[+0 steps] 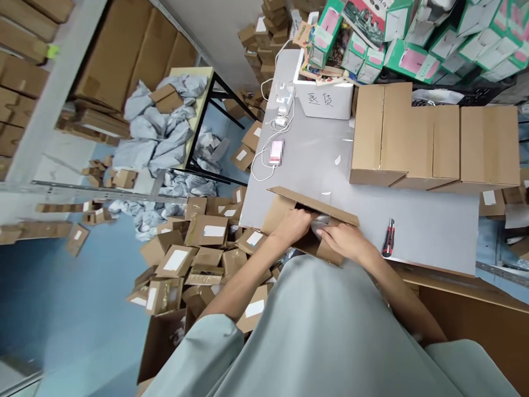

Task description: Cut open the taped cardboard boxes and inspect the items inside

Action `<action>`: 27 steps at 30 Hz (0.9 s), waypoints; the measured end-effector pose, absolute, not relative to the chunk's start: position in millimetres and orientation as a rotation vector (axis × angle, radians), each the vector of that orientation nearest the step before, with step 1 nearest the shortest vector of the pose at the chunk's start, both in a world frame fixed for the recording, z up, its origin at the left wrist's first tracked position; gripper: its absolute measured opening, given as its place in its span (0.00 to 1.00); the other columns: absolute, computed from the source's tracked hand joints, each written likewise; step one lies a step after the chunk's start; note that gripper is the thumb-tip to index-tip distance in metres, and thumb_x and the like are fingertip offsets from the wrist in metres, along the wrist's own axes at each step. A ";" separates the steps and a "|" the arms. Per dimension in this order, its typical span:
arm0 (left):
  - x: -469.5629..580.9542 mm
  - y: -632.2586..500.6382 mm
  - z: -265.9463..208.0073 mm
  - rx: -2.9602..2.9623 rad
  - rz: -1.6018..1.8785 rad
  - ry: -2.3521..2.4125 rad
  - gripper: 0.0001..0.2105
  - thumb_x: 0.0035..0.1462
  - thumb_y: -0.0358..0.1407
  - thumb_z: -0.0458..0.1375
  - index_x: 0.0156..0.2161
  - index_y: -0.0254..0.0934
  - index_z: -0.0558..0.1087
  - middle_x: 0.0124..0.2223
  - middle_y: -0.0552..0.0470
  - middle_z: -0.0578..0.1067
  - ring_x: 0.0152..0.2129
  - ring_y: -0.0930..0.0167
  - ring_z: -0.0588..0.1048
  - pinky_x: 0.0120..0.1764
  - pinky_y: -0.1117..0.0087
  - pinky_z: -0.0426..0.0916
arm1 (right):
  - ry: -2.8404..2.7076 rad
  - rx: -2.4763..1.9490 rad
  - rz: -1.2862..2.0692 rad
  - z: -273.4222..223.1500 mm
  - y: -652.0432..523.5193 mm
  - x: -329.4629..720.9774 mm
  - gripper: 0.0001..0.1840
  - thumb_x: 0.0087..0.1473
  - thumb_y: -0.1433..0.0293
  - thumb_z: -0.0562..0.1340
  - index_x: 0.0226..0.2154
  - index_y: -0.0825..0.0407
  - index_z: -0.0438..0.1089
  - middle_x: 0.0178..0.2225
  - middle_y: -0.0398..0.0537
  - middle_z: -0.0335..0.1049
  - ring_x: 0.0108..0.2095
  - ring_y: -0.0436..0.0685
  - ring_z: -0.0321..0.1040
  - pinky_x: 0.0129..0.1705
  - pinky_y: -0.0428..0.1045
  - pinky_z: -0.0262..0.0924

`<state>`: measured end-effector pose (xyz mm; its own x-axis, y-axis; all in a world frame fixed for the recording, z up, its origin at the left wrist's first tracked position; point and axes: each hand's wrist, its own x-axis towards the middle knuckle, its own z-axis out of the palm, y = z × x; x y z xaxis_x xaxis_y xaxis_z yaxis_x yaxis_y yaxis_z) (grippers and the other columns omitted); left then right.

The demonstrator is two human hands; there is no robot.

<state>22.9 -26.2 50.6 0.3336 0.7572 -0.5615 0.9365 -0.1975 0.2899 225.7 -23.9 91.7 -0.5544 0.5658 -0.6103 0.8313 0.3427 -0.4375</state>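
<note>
A: Principal item?
B: One cardboard box (278, 212), open, at the near edge of the grey table (314, 143).
A: Hands?
B: Left hand (298, 225): fingers curled into the box. Right hand (339, 238): reaching in opposite, beside pale plastic (319, 223). Fingertips partly hidden; cannot tell whether either pinches it.
A: Surroundings?
B: Right: red-and-black cutter (388, 238). Far left: white cable (281, 125). Far right: cardboard boxes in a row (433, 138). Far: white bin (324, 102).
</note>
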 end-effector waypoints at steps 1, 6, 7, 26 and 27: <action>24.1 -27.5 48.4 2.014 -0.398 1.475 0.23 0.70 0.23 0.53 0.63 0.35 0.82 0.49 0.33 0.87 0.50 0.52 0.86 0.51 0.58 0.75 | 2.225 1.198 -0.961 88.9 -18.9 219.3 0.24 0.81 0.60 0.53 0.53 0.49 0.84 0.52 0.59 0.87 0.52 0.69 0.84 0.48 0.54 0.69; 22.5 -29.9 35.9 2.041 -0.386 1.477 0.20 0.67 0.22 0.55 0.58 0.31 0.84 0.48 0.30 0.86 0.50 0.49 0.86 0.50 0.57 0.76 | 2.175 1.168 -0.745 81.5 -29.0 206.8 0.21 0.79 0.65 0.55 0.63 0.55 0.76 0.49 0.66 0.87 0.52 0.70 0.85 0.50 0.55 0.70; 20.3 -29.4 34.0 2.049 -0.372 1.477 0.20 0.67 0.21 0.55 0.57 0.31 0.84 0.48 0.30 0.86 0.50 0.49 0.86 0.50 0.57 0.76 | 2.191 1.205 -0.728 80.5 -35.7 209.8 0.22 0.80 0.63 0.55 0.64 0.55 0.74 0.48 0.65 0.86 0.50 0.70 0.86 0.48 0.55 0.70; -83.8 -40.4 76.3 1.316 0.877 1.088 0.18 0.57 0.39 0.63 0.48 0.37 0.89 0.46 0.49 0.90 0.49 0.55 0.86 0.50 0.65 0.77 | 2.292 2.687 -1.417 64.7 -82.0 244.3 0.30 0.65 0.45 0.67 0.57 0.48 0.79 0.56 0.60 0.81 0.57 0.67 0.80 0.57 0.61 0.78; -85.6 -39.4 79.2 1.183 0.915 1.069 0.16 0.54 0.41 0.67 0.44 0.36 0.90 0.44 0.48 0.90 0.48 0.53 0.86 0.49 0.64 0.78 | 2.250 2.747 -1.555 71.0 -82.7 238.6 0.32 0.62 0.44 0.69 0.57 0.49 0.79 0.57 0.60 0.81 0.58 0.68 0.80 0.57 0.61 0.78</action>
